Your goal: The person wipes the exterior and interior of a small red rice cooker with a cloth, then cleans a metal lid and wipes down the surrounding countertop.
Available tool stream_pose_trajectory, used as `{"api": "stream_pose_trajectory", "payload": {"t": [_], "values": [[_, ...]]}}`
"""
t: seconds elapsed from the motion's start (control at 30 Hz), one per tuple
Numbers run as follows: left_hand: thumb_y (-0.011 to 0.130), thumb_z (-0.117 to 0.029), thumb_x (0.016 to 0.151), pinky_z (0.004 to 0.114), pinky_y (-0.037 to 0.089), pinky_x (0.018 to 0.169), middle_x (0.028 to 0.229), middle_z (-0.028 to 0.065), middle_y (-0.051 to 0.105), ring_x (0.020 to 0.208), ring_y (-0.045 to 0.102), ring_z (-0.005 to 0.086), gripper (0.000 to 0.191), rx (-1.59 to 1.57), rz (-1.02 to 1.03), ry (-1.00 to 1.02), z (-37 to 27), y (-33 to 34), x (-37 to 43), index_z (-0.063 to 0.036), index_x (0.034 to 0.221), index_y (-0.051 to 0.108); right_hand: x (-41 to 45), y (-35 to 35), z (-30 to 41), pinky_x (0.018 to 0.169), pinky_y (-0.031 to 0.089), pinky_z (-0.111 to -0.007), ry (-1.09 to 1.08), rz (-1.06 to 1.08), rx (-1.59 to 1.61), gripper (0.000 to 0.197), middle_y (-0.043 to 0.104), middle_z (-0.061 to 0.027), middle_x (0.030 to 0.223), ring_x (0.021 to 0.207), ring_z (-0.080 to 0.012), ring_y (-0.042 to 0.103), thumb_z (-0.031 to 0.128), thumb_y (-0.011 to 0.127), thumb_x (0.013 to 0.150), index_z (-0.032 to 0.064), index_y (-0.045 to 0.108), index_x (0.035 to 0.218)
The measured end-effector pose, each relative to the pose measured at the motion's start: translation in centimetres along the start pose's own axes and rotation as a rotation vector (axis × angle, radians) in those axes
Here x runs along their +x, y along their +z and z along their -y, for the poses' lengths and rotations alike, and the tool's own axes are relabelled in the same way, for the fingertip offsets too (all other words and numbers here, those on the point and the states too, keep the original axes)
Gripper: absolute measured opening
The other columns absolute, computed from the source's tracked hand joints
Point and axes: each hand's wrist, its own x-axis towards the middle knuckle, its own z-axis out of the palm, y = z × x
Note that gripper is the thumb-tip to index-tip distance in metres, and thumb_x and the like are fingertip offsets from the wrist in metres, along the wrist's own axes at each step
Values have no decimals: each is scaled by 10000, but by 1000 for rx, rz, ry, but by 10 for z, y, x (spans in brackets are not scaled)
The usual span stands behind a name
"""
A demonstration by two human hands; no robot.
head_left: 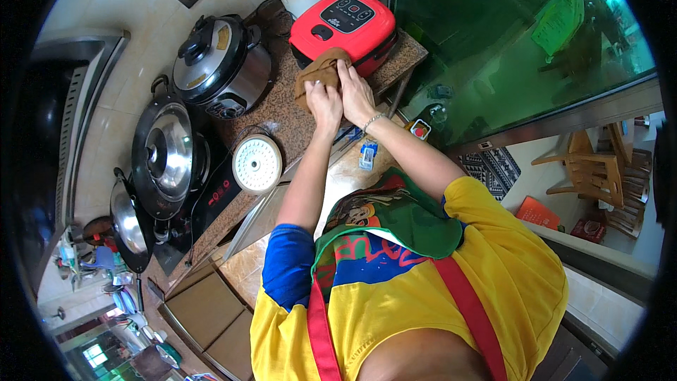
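Observation:
A brown cloth (319, 75) is bunched against the front edge of a red rice cooker (330, 16) with a closed lid. My left hand (324, 105) grips the cloth's lower part, its fingers curled into the fabric. Beside it, my right hand (355, 90) has its fingers on the cloth's right side, close to the cooker; a bracelet circles that wrist. Folds of cloth hide some fingertips. The cooker stands on a speckled stone counter (291, 116).
Left of the cooker stands an electric pressure cooker (225, 66). Further left are a lidded wok (164, 153) and a lidded pan (129, 222). A round perforated white disc (257, 164) lies near the counter's edge. A glass panel (492, 47) is at right.

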Motion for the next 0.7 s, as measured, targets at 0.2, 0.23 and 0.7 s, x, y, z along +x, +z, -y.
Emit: {"api": "stream_pose_trajectory", "payload": {"t": [0.2, 0.23, 0.7], "values": [[552, 1, 842, 467, 475, 913, 1128, 267, 582, 1044, 576, 447, 264, 110, 69, 46, 19, 19, -31, 32, 1089, 636, -31, 28, -48, 841, 492, -495, -78, 71, -109, 479, 541, -250, 1192, 986, -428, 595, 110, 506, 893, 3, 423, 1352], [553, -1, 844, 464, 477, 914, 1155, 254, 576, 1057, 576, 441, 276, 110, 90, 62, 20, 18, -35, 19, 1107, 634, -35, 27, -50, 842, 490, -498, -50, 103, -96, 486, 538, -255, 1199, 986, -435, 591, 97, 516, 883, -3, 423, 1349], [606, -40, 772, 489, 467, 820, 1021, 224, 561, 969, 568, 401, 152, 367, 167, 366, 25, 26, -36, 20, 897, 668, -43, 26, -64, 845, 489, -534, 117, 89, 132, 589, 485, -345, 1267, 1027, -510, 555, 5, 549, 808, -38, 364, 1366]]}}
